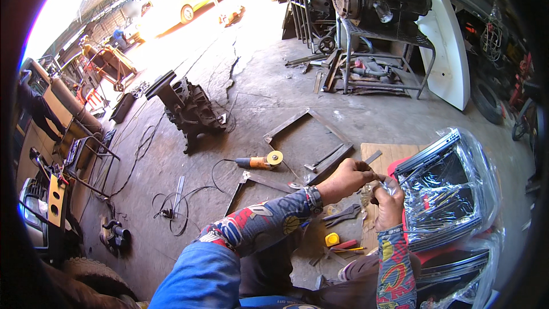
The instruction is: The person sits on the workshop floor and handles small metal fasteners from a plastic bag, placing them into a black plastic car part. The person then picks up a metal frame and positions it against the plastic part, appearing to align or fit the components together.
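My left hand (346, 181) and my right hand (389, 205) meet at the right of centre, both with fingers closed. Between their fingertips is a small, shiny, clear scrap that looks like plastic film; its kind is hard to make out. Right beside my right hand lie metal rails wrapped in clear plastic (443, 194), on something red. Below my left hand, dark pliers (345, 215) rest on the floor. A yellow tape measure (332, 240) and a red-handled tool (345, 245) lie nearer to me. A wooden board (372, 163) lies partly behind my hands.
An orange angle grinder (260, 162) with its cord lies on the concrete, near welded metal frames (337, 131). Farther off stands an engine block (191, 109). A metal stand (420, 39) carries another engine at the back right, beside a white panel (449, 51).
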A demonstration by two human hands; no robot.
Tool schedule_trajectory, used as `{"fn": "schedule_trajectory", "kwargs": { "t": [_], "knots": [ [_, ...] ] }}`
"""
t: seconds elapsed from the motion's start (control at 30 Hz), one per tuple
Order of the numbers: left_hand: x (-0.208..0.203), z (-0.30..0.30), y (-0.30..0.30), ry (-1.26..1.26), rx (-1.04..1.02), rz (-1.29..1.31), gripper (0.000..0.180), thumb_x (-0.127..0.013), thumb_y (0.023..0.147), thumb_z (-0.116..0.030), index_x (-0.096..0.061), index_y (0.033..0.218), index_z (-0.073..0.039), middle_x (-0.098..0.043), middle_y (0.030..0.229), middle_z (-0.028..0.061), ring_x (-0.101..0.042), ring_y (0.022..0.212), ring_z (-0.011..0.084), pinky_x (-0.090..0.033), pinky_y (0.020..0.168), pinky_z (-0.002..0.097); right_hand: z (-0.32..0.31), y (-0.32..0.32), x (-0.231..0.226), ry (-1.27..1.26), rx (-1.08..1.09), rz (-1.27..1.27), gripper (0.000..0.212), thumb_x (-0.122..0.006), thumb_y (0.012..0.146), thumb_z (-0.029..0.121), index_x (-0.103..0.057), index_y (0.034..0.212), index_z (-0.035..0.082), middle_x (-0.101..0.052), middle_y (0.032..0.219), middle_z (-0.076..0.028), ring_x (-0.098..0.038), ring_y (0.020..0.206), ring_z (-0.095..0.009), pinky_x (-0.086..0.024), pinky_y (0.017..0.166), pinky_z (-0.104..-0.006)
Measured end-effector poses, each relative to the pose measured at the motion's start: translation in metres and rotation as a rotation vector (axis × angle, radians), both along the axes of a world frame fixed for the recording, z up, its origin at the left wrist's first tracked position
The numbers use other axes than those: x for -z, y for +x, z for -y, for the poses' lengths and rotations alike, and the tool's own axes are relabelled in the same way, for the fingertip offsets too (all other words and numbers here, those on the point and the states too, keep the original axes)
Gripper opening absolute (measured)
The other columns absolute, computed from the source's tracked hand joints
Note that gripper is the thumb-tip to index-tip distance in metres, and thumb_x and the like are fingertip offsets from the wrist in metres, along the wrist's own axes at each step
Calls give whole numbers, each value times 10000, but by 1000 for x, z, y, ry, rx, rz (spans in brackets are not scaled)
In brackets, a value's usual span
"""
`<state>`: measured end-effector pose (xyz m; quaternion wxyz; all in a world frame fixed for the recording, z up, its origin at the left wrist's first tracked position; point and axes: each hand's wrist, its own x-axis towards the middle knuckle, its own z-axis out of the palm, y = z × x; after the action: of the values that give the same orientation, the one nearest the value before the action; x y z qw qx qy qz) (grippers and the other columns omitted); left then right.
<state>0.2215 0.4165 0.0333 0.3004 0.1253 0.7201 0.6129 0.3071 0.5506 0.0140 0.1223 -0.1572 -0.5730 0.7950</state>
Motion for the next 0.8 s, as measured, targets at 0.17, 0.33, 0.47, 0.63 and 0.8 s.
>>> {"fn": "schedule_trajectory", "kwargs": {
  "t": [0.17, 0.33, 0.47, 0.63, 0.8],
  "knots": [
    [2, -6, 5, 231, 90, -41, 209, -576, 1008, -232, -574, 1029, -24, -504, 707, -48, -416, 554, 43, -328, 460, 235, -1, -2, 8, -75, 135, 19, 93, -553, 865, 47, -607, 936, 19, -624, 842, -26, -580, 697, -111, -477, 641, -255],
    [10, -6, 7, 237, 56, -218, 188, -577, 1007, -193, -581, 1026, -6, -520, 725, -38, -416, 562, 39, -335, 465, 239, -1, -8, 10, -73, 158, -35, 98, -620, 879, 56, -604, 969, 21, -629, 883, -41, -610, 771, -132, -505, 695, -283],
    [16, -2, 0, 137, 115, -459, 178, -599, 970, -124, -606, 1019, 48, -627, 814, 61, -515, 728, 96, -466, 636, 305, 0, -6, 7, 27, 144, -16, 95, -628, 891, 80, -615, 969, 28, -640, 882, -44, -614, 719, -130, -523, 630, -280],
    [20, 0, 2, 61, 182, -487, 203, -629, 927, -136, -633, 987, 58, -669, 833, 203, -651, 785, 227, -508, 717, 368, -5, -5, 17, 133, 151, -74, 73, -649, 874, 69, -635, 923, 18, -603, 817, 4, -522, 665, -79, -440, 625, -229],
    [14, 4, 16, -198, 229, -796, 137, -631, 871, -107, -653, 883, 27, -639, 776, 262, -656, 754, 424, -522, 647, 439, -5, 0, 25, 234, 62, -52, 64, -640, 882, 66, -636, 931, 25, -626, 771, -20, -577, 593, -96, -489, 514, -247]
  ]
}}
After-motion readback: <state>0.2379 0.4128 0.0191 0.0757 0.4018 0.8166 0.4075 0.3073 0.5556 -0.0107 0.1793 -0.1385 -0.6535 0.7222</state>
